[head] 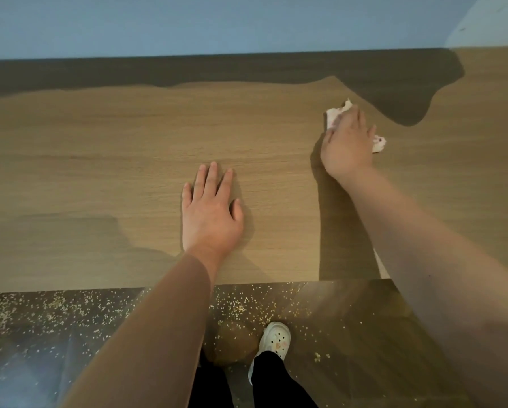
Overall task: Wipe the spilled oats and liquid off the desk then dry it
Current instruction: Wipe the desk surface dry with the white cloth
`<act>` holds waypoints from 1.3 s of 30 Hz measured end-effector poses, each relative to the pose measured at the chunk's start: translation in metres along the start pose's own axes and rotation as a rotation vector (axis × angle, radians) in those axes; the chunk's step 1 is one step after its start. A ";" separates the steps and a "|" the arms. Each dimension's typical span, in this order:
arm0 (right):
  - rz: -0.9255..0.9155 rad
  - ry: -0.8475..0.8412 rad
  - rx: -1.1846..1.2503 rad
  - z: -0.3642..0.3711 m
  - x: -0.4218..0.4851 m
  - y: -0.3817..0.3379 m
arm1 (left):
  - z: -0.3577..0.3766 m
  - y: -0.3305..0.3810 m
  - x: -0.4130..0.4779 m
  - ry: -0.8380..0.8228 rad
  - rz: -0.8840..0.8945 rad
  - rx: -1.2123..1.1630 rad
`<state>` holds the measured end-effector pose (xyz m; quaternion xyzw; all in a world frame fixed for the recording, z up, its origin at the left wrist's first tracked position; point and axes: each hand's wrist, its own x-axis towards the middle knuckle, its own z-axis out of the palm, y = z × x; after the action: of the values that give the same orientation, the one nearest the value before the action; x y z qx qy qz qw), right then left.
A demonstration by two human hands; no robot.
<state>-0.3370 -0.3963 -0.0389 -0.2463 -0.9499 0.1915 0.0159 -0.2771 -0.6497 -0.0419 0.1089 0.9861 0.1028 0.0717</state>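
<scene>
On desk (114, 136), left hand (210, 213) lies flat; right hand (347, 142) grips tissue (336, 113)

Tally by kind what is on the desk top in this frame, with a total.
tissue: 1
hands: 2, left hand flat on the desk, right hand holding the tissue
Total: 3
oats show only on the floor, too many to count.
</scene>
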 end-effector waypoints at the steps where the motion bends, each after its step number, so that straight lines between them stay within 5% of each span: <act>1: -0.055 -0.027 -0.024 0.004 -0.008 -0.011 | 0.000 0.000 0.000 -0.001 0.001 0.002; 5: -0.748 -0.236 -0.116 0.018 -0.080 -0.018 | -0.001 0.000 0.000 -0.001 0.001 -0.003; 7: -0.911 -0.292 -0.160 0.011 -0.072 -0.004 | -0.002 0.000 0.000 -0.004 0.003 0.003; 13: -0.196 -0.027 -0.112 0.015 -0.001 -0.025 | -0.002 0.000 0.001 -0.037 0.007 0.032; 15: -0.300 -0.012 -0.134 0.027 -0.020 -0.049 | -0.002 0.000 0.002 -0.040 0.019 0.033; 18: -0.720 -0.199 -0.147 0.032 -0.053 -0.055 | -0.004 0.000 0.002 -0.045 0.027 0.025; 20: -0.794 -0.222 -0.182 0.023 -0.043 -0.038 | -0.006 0.001 0.002 -0.057 0.015 0.025; 25: -0.132 0.003 -0.109 0.006 0.001 -0.017 | -0.021 0.020 0.024 -0.007 -0.110 -0.036; 27: -0.202 -0.022 -0.103 0.013 -0.008 -0.030 | -0.024 0.023 0.043 0.018 -0.130 -0.050; 31: -0.662 -0.169 -0.169 0.018 -0.020 -0.017 | -0.019 0.017 0.083 0.022 -0.114 -0.060; 39: -0.076 -0.013 -0.189 -0.018 0.098 0.033 | -0.005 0.011 0.091 0.012 -0.089 0.002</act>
<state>-0.4061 -0.3169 -0.0405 -0.2092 -0.9725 0.1017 -0.0065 -0.3632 -0.6193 -0.0457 0.0644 0.9905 0.0990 0.0703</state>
